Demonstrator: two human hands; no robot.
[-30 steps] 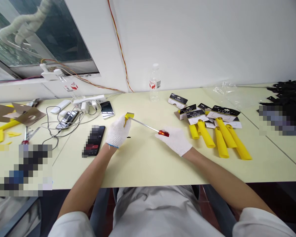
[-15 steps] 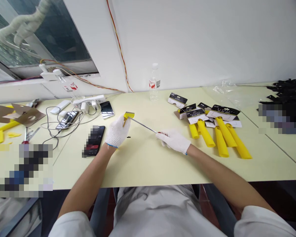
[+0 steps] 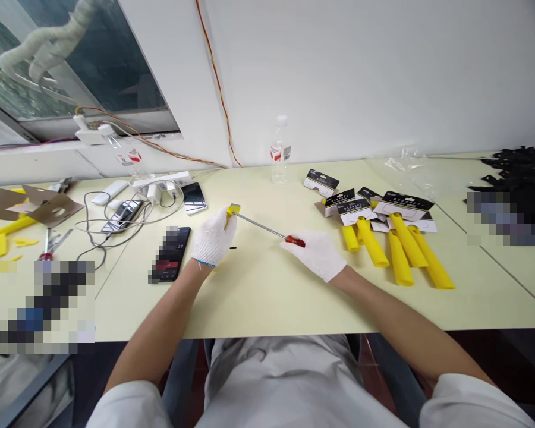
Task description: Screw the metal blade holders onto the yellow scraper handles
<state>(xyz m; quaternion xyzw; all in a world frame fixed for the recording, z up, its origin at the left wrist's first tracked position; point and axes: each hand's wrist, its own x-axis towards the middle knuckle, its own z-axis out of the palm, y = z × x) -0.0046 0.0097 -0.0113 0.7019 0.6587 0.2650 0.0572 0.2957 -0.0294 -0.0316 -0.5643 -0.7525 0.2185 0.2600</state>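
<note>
My left hand (image 3: pixel 213 239), in a white knit glove with a blue cuff edge, is closed around a yellow scraper (image 3: pixel 232 215). Only its head, with a greyish edge, shows above the fingers. My right hand (image 3: pixel 318 252), also gloved in white, grips a screwdriver (image 3: pixel 295 241) by its red handle. The long metal shaft slants up and left, and its tip meets the scraper's head. A small black piece (image 3: pixel 232 248) lies on the table just right of my left hand.
Yellow tubular handles (image 3: pixel 401 261) with black-and-white cards (image 3: pixel 403 205) lie at right. Black parts (image 3: pixel 521 178) are heaped far right. A bottle (image 3: pixel 280 151) stands by the wall. Phones (image 3: pixel 173 255), tangled cables (image 3: pixel 136 220), a power strip (image 3: pixel 163 180) and yellow pieces (image 3: pixel 0 245) occupy the left.
My right hand has turned on the screwdriver, so more of the red handle shows. The scraper's head has tilted slightly in my left hand.
</note>
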